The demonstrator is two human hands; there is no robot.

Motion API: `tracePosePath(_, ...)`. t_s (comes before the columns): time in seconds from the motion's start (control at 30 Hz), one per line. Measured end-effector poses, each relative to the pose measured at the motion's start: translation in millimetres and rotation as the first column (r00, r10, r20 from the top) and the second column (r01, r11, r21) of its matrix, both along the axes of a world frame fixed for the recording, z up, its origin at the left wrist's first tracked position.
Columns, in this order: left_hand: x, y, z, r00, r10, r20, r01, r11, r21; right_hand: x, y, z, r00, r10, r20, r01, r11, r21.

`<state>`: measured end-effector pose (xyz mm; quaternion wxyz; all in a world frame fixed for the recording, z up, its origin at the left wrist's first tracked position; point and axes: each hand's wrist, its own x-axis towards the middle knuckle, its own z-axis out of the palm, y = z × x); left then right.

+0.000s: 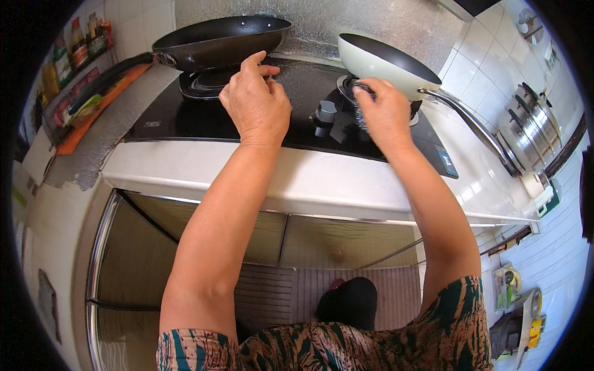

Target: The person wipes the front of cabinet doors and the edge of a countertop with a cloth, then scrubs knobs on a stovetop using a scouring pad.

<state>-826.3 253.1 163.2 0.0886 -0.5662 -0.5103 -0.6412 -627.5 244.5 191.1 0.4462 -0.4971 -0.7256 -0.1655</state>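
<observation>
My left hand (258, 102) is over the left side of a black glass gas hob (306, 79), fingers bent and apart, in front of a dark frying pan (222, 44) that sits tilted on the left burner. My right hand (383, 109) grips a dark, shiny, mesh-like object (360, 113), perhaps a metal scourer, near the right burner. Just behind it a white pan (383, 60) with a dark inside and a metal handle rests tilted. Between my hands is a grey control knob (326, 111).
A stacked steel steamer pot (533, 132) stands on the white counter (334, 178) at the right. Bottles (79, 44) line a shelf at the left, above an orange board or mat (100, 111). The black pan's handle reaches left; the white pan's handle reaches right.
</observation>
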Motion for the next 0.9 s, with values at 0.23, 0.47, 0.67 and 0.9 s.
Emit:
tracePosePath(0.23,11,-21,14,0.622,-0.747,0.235,0.765,0.644,0.023,-8,-12,7,0.753,0.415,-0.511,-0.509,0.859,-0.052)
tracePosePath(0.47,9,-17,8,0.449,-0.822,0.351,0.867,0.496,0.053,-35,-16,32,0.423,0.348,-0.837,-0.837,0.503,-0.214)
tracePosePath(0.67,-8,-5,12,0.529,-0.694,0.489,0.730,0.665,0.154,-3,16,-15,0.789,0.260,-0.557,-0.452,0.859,-0.241)
tracePosePath(0.9,-21,-6,5,0.341,-0.509,0.790,0.733,0.671,0.116,6,21,-30,0.745,0.167,-0.645,-0.526,0.742,-0.416)
